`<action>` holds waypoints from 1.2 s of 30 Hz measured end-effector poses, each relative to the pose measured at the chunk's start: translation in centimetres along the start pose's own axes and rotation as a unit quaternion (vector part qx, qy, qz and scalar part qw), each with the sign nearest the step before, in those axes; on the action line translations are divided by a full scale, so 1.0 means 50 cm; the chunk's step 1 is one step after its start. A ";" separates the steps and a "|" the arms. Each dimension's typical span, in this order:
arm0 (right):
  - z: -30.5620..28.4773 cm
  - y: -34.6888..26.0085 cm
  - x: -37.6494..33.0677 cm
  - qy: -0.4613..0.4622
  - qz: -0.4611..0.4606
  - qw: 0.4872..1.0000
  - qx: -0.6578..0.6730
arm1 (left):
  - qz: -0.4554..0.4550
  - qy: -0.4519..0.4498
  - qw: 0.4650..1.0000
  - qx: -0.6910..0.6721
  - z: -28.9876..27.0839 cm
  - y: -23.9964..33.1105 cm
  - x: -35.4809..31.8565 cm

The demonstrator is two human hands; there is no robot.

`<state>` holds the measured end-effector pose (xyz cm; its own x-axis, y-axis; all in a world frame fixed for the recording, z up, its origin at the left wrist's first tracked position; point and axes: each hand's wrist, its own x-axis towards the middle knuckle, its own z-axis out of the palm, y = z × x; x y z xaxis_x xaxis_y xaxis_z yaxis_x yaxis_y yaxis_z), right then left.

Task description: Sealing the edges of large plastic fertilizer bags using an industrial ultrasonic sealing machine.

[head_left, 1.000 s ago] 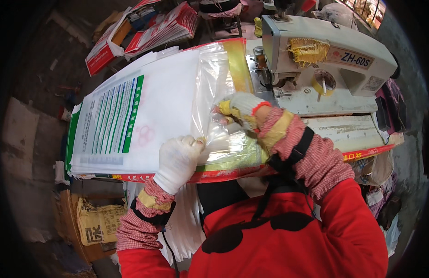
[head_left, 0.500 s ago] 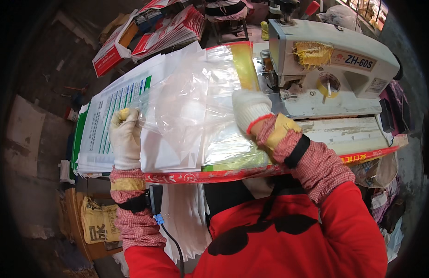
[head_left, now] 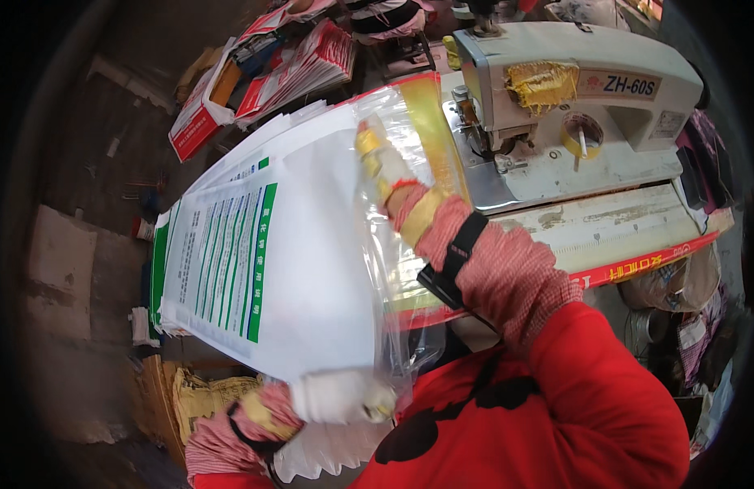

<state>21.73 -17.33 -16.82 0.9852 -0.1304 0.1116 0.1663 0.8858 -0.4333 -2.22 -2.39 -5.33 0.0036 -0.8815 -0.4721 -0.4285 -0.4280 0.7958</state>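
A white bag (head_left: pixel 312 236) with green printed bands lies on top of a stack of similar bags. Clear plastic film (head_left: pixel 383 314) runs along its right edge and hangs crumpled at the near corner. My left hand (head_left: pixel 340 397), in a white glove, is closed at that near corner, gripping the bag's edge. Farther away, my right hand (head_left: pixel 382 161), gloved with yellow tape on the fingertips, is closed at the film by the bag's far right edge. Shiny film-covered bags with a yellow border (head_left: pixel 430 122) lie under my right hand.
A white sewing machine (head_left: pixel 572 98) stands on the right, a tape roll (head_left: pixel 583 134) on its arm. A red-printed strip (head_left: pixel 650 261) edges the table. Red and white folded bags (head_left: pixel 299 69) are piled at the back left. White sheeting (head_left: pixel 332 448) hangs below the near edge.
My left hand has come down and right to the near edge, and my right hand has moved away and left. The printed bag now lies farther right, where loose clear film was spread.
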 end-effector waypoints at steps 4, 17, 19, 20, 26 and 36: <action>0.070 -0.022 -0.151 -0.013 0.077 0.994 -0.074 | -0.095 0.374 0.922 -0.042 -0.209 0.038 -0.063; 0.082 -0.085 -0.224 -0.297 0.048 0.794 -0.528 | -0.250 0.320 0.838 0.364 -0.418 -0.010 0.113; 0.090 -0.097 -0.222 -0.253 0.180 0.824 -0.473 | -0.300 0.382 0.777 0.401 -0.449 -0.017 0.096; 0.095 -0.102 -0.218 -0.245 0.223 0.847 -0.415 | -0.291 0.431 0.731 0.441 -0.469 -0.017 0.092; 0.121 -0.116 -0.210 -0.160 0.282 0.790 -0.520 | -0.460 0.244 0.656 0.546 -0.575 -0.009 0.131; 0.179 0.028 -0.395 -0.221 0.209 0.733 -0.609 | -0.529 0.179 0.478 0.678 -0.670 0.073 0.199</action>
<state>2.14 -9.53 -11.65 0.8954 0.4347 -0.0965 0.0333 -0.2815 -0.9590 26.50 -19.39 5.59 0.9168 -0.3961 -0.0502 -0.2070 -0.3641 -0.9081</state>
